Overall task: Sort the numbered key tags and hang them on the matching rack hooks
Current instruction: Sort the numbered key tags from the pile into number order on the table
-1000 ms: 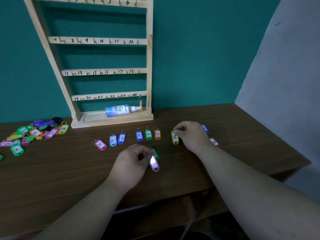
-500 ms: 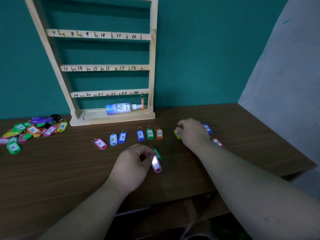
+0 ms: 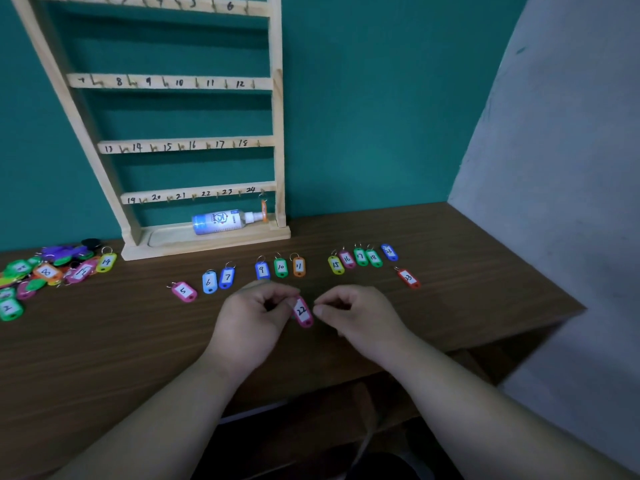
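Pink tag 22 (image 3: 301, 311): centre frame, pinched by the left hand (image 3: 252, 317). Right hand (image 3: 353, 315): just beside the tag, fingers curled, nothing held. Row of tags (image 3: 299, 266) laid out mid-frame. Unsorted pile (image 3: 45, 271) left at the left edge. Rack (image 3: 278, 133) hooks mostly bare. Change: right hand withdrawn from yellow tag 15 (image 3: 335, 265).

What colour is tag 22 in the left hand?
Tag 22 is pink with a white label; head view shows it best.
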